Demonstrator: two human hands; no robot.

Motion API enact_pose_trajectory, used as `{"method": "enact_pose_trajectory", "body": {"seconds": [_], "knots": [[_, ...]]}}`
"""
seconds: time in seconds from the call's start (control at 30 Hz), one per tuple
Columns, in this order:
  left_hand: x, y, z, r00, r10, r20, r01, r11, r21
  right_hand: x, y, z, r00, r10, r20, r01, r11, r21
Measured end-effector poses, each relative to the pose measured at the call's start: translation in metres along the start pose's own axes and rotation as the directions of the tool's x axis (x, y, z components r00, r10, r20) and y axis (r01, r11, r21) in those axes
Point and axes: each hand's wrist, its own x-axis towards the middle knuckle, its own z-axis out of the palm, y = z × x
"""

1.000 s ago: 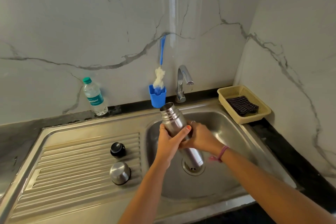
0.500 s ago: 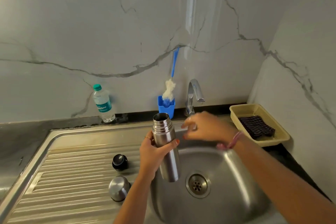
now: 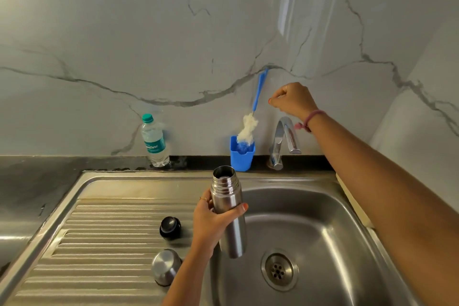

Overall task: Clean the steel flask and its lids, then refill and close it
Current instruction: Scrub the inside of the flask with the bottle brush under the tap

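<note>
Steel flask (image 3: 229,208), open-mouthed and upright, sits in our left hand (image 3: 213,221), fingers and thumb wrapped round its middle, held over the left rim of the sink basin (image 3: 323,218). Half a second ago our right hand (image 3: 293,100) hovered low near the tap; now it has risen to the wall, fingers curled together and holding nothing, just right of the blue handle of the bottle brush (image 3: 250,122), not touching it. That brush stands white-head-down in a blue cup (image 3: 242,156) behind the sink, beside the tap (image 3: 284,141). On the ribbed drainboard (image 3: 99,243) to our left lie the black inner lid (image 3: 170,227) and, nearer us, the steel cap (image 3: 166,266), apart from each other and from the flask. A plastic water bottle (image 3: 154,141) stands against the wall, well left. Open room lies in the basin around the drain (image 3: 279,269).
</note>
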Motion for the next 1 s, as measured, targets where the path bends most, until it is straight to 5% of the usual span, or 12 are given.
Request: {"method": "enact_pose_trajectory", "body": {"seconds": [0.37,0.6,1.0], "knots": [[0.011,-0.02,-0.002,0.999,-0.035,-0.016,0.035,0.999,0.003,0.046,-0.012,0.041,0.984,0.078,0.158,-0.087,0.995,0.05],[0.011,-0.026,-0.003,0.998,-0.06,-0.031,0.06,0.998,-0.001,0.057,-0.007,0.051,0.987,0.118,0.107,-0.142,0.957,0.255],[0.0,-0.021,-0.004,0.998,-0.044,-0.034,0.044,0.999,-0.005,0.044,-0.038,0.022,0.997,-0.031,-0.075,0.055,0.935,0.351]]}}
